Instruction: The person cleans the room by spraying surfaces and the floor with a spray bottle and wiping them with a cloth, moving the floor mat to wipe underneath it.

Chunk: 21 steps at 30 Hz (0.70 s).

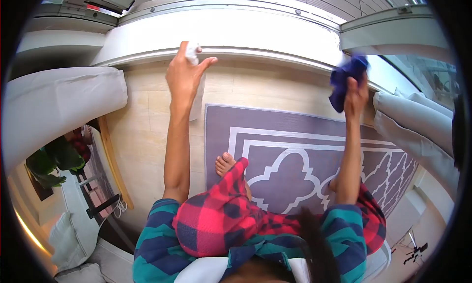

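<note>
My left hand (184, 76) is wrapped round a white spray bottle (197, 99), whose white top shows between thumb and fingers. The bottle hangs over the pale floor, just in front of the door sill. On the right, my right hand (355, 96) grips a dark blue cloth (349, 76) near the window frame. The cloth is bunched and partly smeared by motion. A bright white sill (221, 35) runs between and beyond both hands.
A grey rug with white pattern (275, 121) lies on the pale wood floor (147, 121). Light curtains (64, 94) hang at both sides. A glass panel (423, 76) stands at right. A wood-framed mirror (114, 160) and a grey sofa (110, 256) are at left.
</note>
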{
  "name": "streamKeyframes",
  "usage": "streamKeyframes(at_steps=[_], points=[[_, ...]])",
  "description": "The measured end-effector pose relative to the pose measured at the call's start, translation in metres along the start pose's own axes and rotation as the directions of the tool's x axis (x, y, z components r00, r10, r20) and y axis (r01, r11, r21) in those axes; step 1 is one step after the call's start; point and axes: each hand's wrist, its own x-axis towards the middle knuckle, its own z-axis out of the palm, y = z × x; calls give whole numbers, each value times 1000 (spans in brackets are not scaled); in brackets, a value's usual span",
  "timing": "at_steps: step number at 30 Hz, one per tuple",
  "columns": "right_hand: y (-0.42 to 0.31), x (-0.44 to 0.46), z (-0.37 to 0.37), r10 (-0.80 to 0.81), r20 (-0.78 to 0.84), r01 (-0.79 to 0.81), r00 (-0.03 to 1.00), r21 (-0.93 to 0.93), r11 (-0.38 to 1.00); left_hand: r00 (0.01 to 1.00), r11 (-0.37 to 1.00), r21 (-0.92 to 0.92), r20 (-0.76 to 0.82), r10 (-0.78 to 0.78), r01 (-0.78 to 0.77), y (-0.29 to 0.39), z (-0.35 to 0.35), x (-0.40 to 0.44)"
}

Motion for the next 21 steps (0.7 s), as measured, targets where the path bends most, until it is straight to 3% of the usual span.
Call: streamKeyframes(at_steps=[1,2,3,4,6,8,11,14,15,18,19,21], points=[[12,28,17,-293,219,329,931,-151,932,998,995,-77,-5,-63,62,-9,-8,-2],[-2,50,39,-389,416,517,822,-257,817,992,979,-161,-13,-127,123,-20,-18,-5],[-10,46,68,-280,487,552,827,-610,568,981,952,-244,-13,-192,184,-31,-27,-10],[-24,46,87,-431,407,584,805,-418,696,970,924,-340,-99,-221,176,-38,-36,-15],[-61,32,148,-572,356,666,739,-259,700,929,875,-460,-238,-283,149,-59,-52,-28],[-144,5,219,-542,467,669,699,-158,726,893,856,-490,-296,-340,164,-82,-71,-41],[-247,-9,364,-768,384,785,512,154,600,851,881,-444,-389,-352,161,-109,-103,-56],[-342,-30,479,-871,327,874,367,201,443,815,908,-384,-465,-346,167,-126,-126,-71],[-365,-35,506,-873,349,913,340,98,395,804,915,-366,-485,-344,171,-126,-130,-74],[-359,-34,492,-867,334,900,370,103,424,787,928,-293,-504,-356,232,-111,-132,-76],[-350,-29,479,-850,400,917,343,56,396,793,923,-324,-496,-354,209,-106,-130,-74],[-305,-6,444,-855,347,873,385,164,460,813,911,-374,-468,-347,174,-97,-128,-77]])
